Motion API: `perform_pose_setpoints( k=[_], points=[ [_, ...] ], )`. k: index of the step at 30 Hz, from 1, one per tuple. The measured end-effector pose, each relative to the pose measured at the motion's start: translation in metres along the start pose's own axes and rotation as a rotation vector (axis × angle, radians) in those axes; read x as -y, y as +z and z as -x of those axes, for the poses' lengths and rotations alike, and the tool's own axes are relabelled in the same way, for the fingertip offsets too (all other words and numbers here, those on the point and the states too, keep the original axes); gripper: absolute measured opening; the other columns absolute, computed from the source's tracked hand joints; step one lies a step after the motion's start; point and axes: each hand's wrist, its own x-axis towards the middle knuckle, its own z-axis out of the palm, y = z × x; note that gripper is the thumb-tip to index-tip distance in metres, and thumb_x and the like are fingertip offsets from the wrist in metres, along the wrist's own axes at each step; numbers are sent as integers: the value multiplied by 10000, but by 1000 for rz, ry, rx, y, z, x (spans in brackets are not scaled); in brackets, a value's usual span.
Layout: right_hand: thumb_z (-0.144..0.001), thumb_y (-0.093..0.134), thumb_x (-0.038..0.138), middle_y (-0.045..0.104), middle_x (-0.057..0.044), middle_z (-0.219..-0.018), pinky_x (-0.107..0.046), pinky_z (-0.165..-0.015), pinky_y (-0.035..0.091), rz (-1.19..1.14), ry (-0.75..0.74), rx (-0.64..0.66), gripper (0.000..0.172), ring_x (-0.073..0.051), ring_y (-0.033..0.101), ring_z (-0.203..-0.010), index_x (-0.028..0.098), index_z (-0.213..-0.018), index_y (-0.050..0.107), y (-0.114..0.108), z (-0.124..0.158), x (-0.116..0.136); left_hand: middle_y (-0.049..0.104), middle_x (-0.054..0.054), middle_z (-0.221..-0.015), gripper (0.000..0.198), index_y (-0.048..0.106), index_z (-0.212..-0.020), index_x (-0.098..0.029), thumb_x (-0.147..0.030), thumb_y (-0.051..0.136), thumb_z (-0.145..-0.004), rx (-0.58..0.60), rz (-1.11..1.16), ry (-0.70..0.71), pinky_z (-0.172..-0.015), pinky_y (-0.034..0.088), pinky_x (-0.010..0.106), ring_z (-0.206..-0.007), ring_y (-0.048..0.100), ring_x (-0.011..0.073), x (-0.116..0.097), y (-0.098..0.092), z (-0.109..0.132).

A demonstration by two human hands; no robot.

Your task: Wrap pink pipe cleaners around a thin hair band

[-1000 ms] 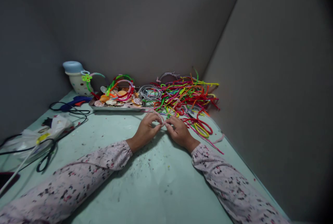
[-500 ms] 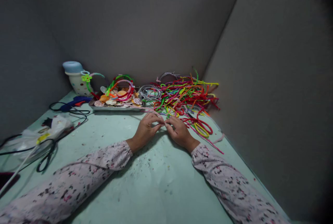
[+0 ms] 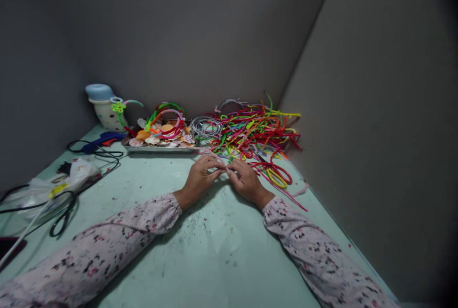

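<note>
My left hand (image 3: 201, 178) and my right hand (image 3: 246, 180) meet fingertip to fingertip over the middle of the table (image 3: 214, 260). Both are closed in a pinch on a pale pink pipe cleaner (image 3: 217, 156), which shows just above the left fingers; the rest of it is mostly covered by them. Right behind and beside my right hand lies a tangled heap of coloured pipe cleaners (image 3: 255, 129), with red and yellow loops (image 3: 279, 176) at its near side.
A metal tray (image 3: 161, 149) of shells stands at the back, pipe-cleaner headbands (image 3: 168, 122) lying on it. Beside it sits a coil of grey wire (image 3: 206, 127). Leftward are a blue-lidded cup (image 3: 107, 112), a blue-handled tool (image 3: 103, 141), black cables (image 3: 73, 200) and a plastic bag (image 3: 80, 172). Grey panels enclose the table.
Hardly anything differs. Both hands keep their pinch in the same place, with only a tiny shift of the view.
</note>
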Motion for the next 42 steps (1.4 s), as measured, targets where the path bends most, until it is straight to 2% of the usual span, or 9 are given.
perform_pose_setpoints(
  k=[29,42],
  points=[
    [-919,474,201,601,-52,-854,-328,-744,432,-17,3,-2,118,-193,550,-822,198,-921,592,0,0,0,661,47,-873,81,696,-881,-207,-252,671,-817,-8,-68,47,-827,479,354,-892,597,187,3,2,1],
    [-919,472,214,602,-56,-850,-332,-761,430,-1,3,7,126,-200,552,-835,200,-930,596,-1,0,1,655,41,-873,85,682,-859,-207,-262,617,-854,72,-205,-23,-841,447,361,-912,578,204,-4,-1,0]
  ],
)
